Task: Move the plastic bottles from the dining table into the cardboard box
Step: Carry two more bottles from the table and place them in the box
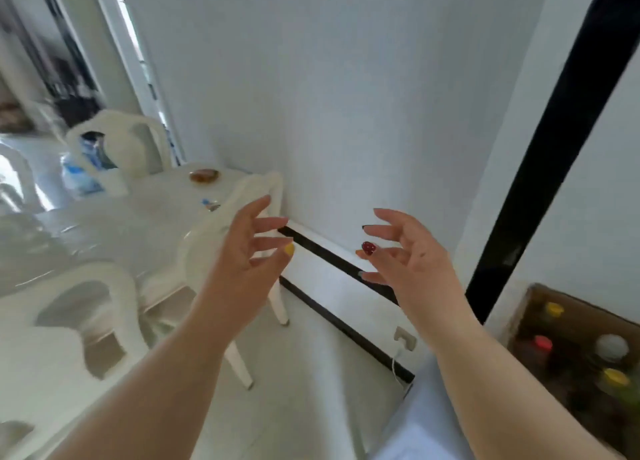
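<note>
Both bare hands, left (242, 255) and right (412, 251), hover empty, fingers apart; round-capped bottles (611, 347) fill the brown cardboard box (588, 312) near right.

Whole shot is motion-smeared, so details are mush. The cardboard box (540, 307) gets chopped by the right and bottom edges; the bottles (613, 378) inside are just blurry coloured caps, can't read labels or count them properly. The bench (114, 224) runs off the left edge. Near its far corner there's a brownish blob (204, 175) and a tiny blue-tipped thing (209, 203), no clue what either is.
</note>
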Demonstrator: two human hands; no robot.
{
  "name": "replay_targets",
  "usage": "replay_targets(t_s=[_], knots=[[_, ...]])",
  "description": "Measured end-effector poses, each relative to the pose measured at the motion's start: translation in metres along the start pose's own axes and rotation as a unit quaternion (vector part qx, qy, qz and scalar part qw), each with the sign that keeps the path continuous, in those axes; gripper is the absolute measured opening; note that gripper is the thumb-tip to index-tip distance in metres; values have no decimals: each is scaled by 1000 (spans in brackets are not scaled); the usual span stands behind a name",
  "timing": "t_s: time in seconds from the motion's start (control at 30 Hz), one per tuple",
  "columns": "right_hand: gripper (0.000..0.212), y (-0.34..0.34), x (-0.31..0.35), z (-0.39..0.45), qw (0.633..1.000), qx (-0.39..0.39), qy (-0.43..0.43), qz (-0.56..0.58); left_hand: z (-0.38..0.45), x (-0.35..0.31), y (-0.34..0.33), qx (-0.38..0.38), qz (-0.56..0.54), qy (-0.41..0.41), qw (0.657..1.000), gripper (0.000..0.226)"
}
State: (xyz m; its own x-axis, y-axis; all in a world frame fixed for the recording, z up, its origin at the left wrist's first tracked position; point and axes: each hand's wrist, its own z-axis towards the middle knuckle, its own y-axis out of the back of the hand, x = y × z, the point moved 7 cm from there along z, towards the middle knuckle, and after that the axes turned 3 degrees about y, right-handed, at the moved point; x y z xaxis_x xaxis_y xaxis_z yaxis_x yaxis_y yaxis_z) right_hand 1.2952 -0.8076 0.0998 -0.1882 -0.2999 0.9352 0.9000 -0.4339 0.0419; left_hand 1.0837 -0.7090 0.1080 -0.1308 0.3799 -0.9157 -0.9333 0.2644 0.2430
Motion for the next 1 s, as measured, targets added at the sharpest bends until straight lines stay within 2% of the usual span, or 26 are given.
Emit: replay_targets(t_s=[0.07,0.2,0.43,0.73,1.0], knots=[[43,-55,16,-19,998,57,10,25,-38,-7,53,-27,32,13,999,65],[50,-169,56,-55,982,170,42,71,-108,-26,168,-126,75,26,989,68],[54,-373,113,-134,938,308,61,143,-247,-30,364,-282,138,67,947,66],[38,-646,152,-268,897,370,30,240,-412,-16,620,-387,208,96,893,63],[37,-832,167,-321,885,399,-1,239,-478,23,797,-428,215,128,868,61]])
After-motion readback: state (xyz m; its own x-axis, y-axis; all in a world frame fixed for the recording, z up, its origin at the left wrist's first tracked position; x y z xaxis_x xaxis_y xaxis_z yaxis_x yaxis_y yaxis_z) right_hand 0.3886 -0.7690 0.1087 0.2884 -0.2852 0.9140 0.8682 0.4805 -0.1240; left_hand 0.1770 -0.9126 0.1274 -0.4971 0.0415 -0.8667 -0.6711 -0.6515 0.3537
